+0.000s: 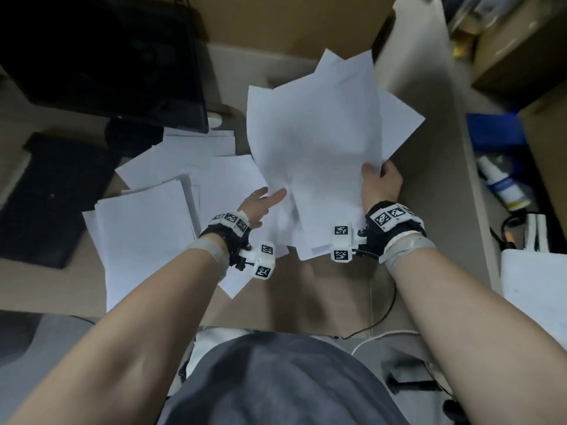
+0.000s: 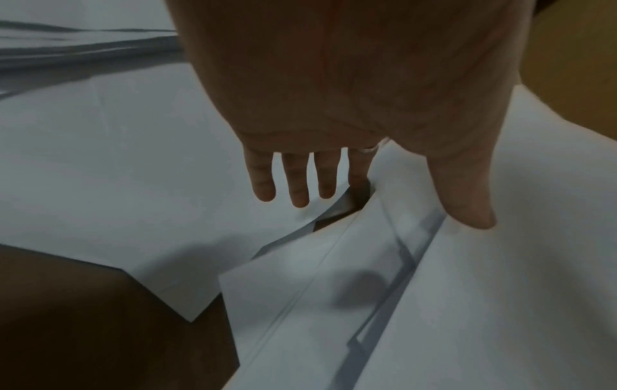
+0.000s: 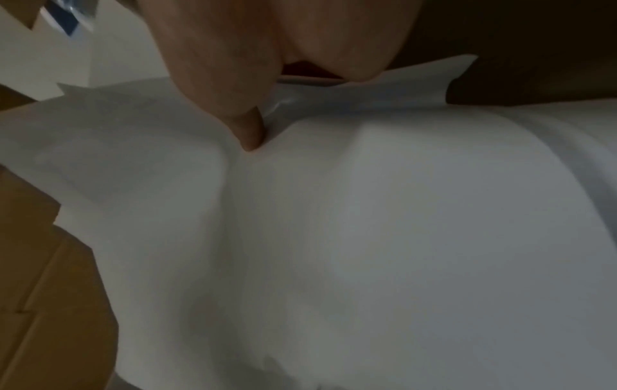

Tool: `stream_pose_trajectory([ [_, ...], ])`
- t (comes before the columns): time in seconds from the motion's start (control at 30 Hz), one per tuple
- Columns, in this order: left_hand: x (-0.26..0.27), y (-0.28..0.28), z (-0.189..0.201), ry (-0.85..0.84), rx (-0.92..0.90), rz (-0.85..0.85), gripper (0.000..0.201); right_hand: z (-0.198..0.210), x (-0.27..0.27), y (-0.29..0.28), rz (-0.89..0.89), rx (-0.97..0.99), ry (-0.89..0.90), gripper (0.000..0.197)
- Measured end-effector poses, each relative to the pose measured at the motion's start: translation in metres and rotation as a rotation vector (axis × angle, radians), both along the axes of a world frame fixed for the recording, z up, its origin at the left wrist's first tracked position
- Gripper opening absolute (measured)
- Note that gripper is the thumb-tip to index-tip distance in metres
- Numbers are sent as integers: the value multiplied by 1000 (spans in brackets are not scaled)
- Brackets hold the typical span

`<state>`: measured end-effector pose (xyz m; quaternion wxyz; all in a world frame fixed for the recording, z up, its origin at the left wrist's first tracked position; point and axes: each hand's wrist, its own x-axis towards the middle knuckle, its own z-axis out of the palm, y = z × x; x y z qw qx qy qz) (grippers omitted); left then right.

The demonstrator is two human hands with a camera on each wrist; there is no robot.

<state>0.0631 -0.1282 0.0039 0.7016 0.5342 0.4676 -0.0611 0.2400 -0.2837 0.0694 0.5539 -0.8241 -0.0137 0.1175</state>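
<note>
A loose sheaf of white paper sheets (image 1: 319,142) is lifted off the desk, fanned out unevenly. My right hand (image 1: 379,182) pinches its right edge, thumb on top and fingers beneath; in the right wrist view the thumb (image 3: 247,132) presses into the paper sheaf (image 3: 367,224). My left hand (image 1: 260,204) hovers with straight fingers at the sheaf's lower left edge, thumb pointing toward it. In the left wrist view the fingers (image 2: 293,179) hang straight above flat sheets (image 2: 117,163). More white sheets (image 1: 147,222) lie scattered and stacked on the desk at left.
A black device (image 1: 101,56) and a black keyboard (image 1: 52,197) sit at left. Cardboard (image 1: 294,23) stands behind. At right are a white bottle (image 1: 503,185), a blue box (image 1: 494,130), cables (image 1: 383,308) and the bare brown desk (image 1: 319,292).
</note>
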Motion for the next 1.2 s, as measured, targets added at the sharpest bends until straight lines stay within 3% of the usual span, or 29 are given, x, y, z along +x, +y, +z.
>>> stream_pose_trajectory([
  [0.1, 7, 8, 5, -32, 36, 36, 97, 11, 3, 9, 1, 48, 17, 13],
  [0.23, 10, 17, 31, 14, 136, 171, 63, 16, 0, 24, 88, 34, 82, 8],
  [0.33, -4, 35, 37, -17, 125, 387, 89, 9, -15, 42, 120, 45, 161, 10],
  [0.43, -37, 58, 30, -27, 177, 500, 73, -1, -38, 64, 273, -29, 211, 19],
  [0.53, -76, 76, 30, 48, 197, 545, 77, -14, -65, 88, 370, -68, 289, 19],
  [0.77, -185, 117, 9, 350, 315, 653, 59, -51, -142, 159, 649, -209, 256, 25],
  [0.83, -212, 130, -6, 406, 304, 663, 54, -65, -165, 175, 691, -284, 267, 20],
  [1.0, -267, 155, -43, 531, 156, 558, 54, -99, -206, 188, 677, -552, 276, 46],
  [1.07, -285, 169, -66, 620, 30, 444, 63, -107, -216, 190, 677, -652, 307, 38],
  [1.1, -292, 175, -76, 642, -28, 411, 65, -111, -220, 191, 696, -696, 331, 24],
  [1.13, -295, 178, -78, 636, -7, 389, 59, -114, -224, 192, 696, -723, 354, 21],
  [1.2, -298, 185, -84, 648, 106, 422, 43, -119, -232, 195, 676, -767, 359, 38],
])
